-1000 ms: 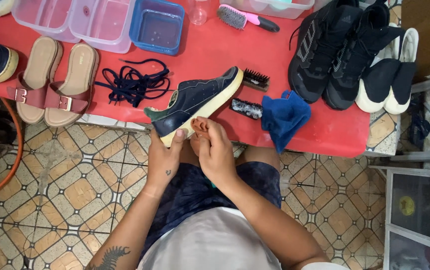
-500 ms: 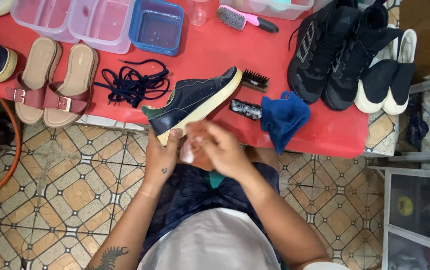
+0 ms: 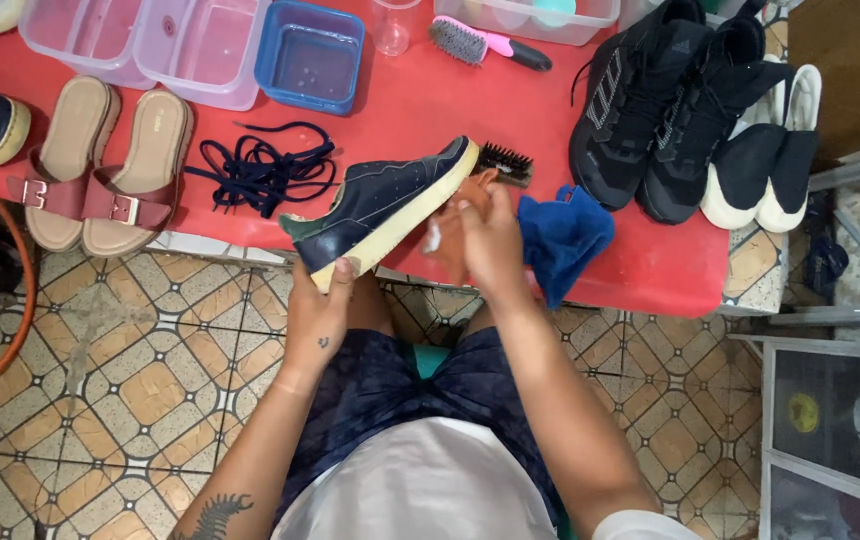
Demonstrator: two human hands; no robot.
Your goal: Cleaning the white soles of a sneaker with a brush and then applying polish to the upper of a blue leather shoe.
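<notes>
- Head view, centre: navy sneaker (image 3: 382, 205) with cream sole, held tilted at the near edge of the red table (image 3: 430, 110), toe toward 1 o'clock, heel toward 7 o'clock, partly overhanging the tiled floor (image 3: 100, 370).
- Left hand (image 3: 318, 318): closed around the heel end from below, thumb over the sole rim; sole support of the shoe, hence a risk of slipping and dropping to the tiles if the grip loosens under pressure.
- Right hand (image 3: 485, 240): curled about an orange cloth (image 3: 447, 240), pressed against the sole edge at 3 o'clock of the shoe; whitish smear on the cloth, possibly cleaner, liable to spread onto the dark upper if the stroke wanders off the sole.
- At 1 o'clock of the toe, touching or just beside it: dark bristle brush (image 3: 506, 163); likely to be nudged by a forward stroke.
- At 3 o'clock of the right hand: blue rag (image 3: 562, 236), draped over the table edge, prone to being swept off by the forearm.
- At 9 o'clock of the shoe: loose navy laces (image 3: 265, 170), near the heel, apt to snag if the shoe swings left.
- At 11 o'clock: blue tub (image 3: 310, 55) holding water, apart from the shoe; splash risk only with a far reach.
- At 2 o'clock: black sneakers (image 3: 670, 100), well apart; at 9 o'clock beyond the laces, tan sandals (image 3: 100, 165).
</notes>
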